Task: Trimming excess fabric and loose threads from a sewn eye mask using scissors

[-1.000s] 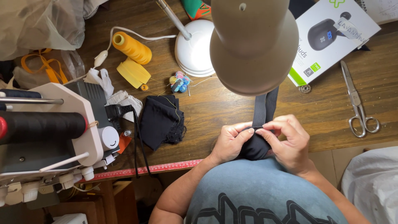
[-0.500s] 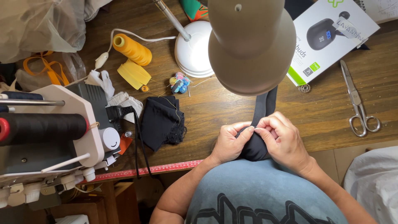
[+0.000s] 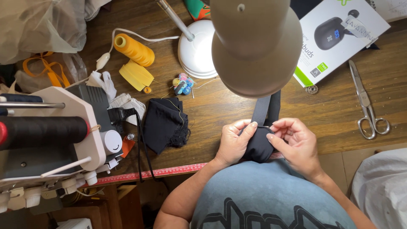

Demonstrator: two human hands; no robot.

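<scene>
Your left hand (image 3: 234,143) and your right hand (image 3: 296,142) are close together at the near edge of the wooden worktop (image 3: 237,108), just above your lap. Both wrists bend inward, so the two hands face each other. Your left hand is closed around the side of a black cloth piece (image 3: 258,146), with the thumb pressed on top of it. Your right hand pinches the top edge of the same cloth between thumb and first finger, and its other fingers curl loosely behind. The black cloth piece looks soft and bunched up into a dark lump between your palms. A long black strap (image 3: 263,108) runs up from it across the wood and goes under the big round lamp shade (image 3: 256,46). To the left of your hands lies another pile of black fabric (image 3: 163,123), well apart from them. Past that stands a sewing machine (image 3: 55,140) with a big black thread spool (image 3: 42,130). A yellow thread cone (image 3: 133,49) lies farther back. Silver scissors (image 3: 366,101) lie on the wood to your right, near a white box (image 3: 339,34). A red measuring tape (image 3: 157,173) runs along the front edge of the worktop.
</scene>
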